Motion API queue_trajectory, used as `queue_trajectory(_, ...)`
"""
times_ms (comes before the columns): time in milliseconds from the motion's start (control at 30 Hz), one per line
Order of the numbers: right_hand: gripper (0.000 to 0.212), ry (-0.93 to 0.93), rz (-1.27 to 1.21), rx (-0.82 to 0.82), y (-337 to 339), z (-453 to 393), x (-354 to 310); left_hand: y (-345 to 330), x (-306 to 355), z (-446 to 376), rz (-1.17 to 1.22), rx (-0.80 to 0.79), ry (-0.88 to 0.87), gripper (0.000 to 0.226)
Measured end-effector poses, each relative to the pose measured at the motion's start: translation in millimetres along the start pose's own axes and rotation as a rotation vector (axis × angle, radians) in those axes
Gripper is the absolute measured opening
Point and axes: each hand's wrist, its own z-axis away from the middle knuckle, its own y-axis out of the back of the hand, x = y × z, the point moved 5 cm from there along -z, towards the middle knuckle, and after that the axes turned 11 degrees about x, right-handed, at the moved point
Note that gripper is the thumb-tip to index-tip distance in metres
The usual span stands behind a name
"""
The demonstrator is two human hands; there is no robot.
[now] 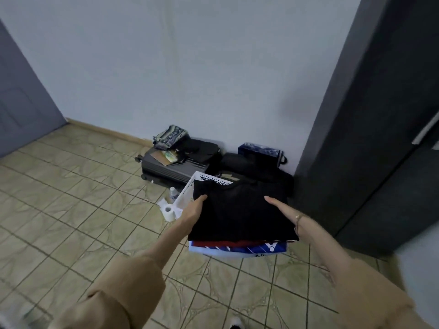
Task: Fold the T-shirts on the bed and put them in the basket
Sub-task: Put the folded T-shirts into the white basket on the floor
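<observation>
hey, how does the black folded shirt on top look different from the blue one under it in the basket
The black shirt lies on top of the pile, its whole upper face showing; the blue shirt sits near the bottom with only its front edge visible. The black shirt looks plain, while the blue shirt carries white stripes and a white logo. The left hand and right hand are on the black shirt only. Both are folded flat in the white basket.

Just below the right hand [282,208], at the near edge of the clothes stack, a folded blue shirt [261,248] carries a white emblem shaped like a V with a dot inside it. Beneath that emblem a few dark letters show, too cut off and small to read. Nothing else carries legible text.
</observation>
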Motion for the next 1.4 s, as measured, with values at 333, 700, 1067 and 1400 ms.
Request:
queue_trajectory(333, 0.08, -0.026, 0.147, -0.051, -75.8, -185.9, -144.7, -13.6, 54.2, -218.6, 0.047, 0.053, 0.122, 0.054)
queue_trajectory(700, 0.101, 0.008, 0.443, -0.171, -183.4, -372.2, -203.7, -25.4, -9.2, -418.1, 0.201, 0.223, 0.387, 0.053)
queue_trajectory(1067, 0.073, -0.087, 0.725, -0.322, -259.5, -556.2, -143.0, -86.4, -113.5, -501.0, 0.497, 0.364, 0.668, 0.078)
queue_trajectory(1400, 0.028, 0.023, 0.837, -0.463, -351.2, -688.4, -72.3, -129.9, -221.2, -597.2, 0.698, 0.548, 0.743, 0.064)
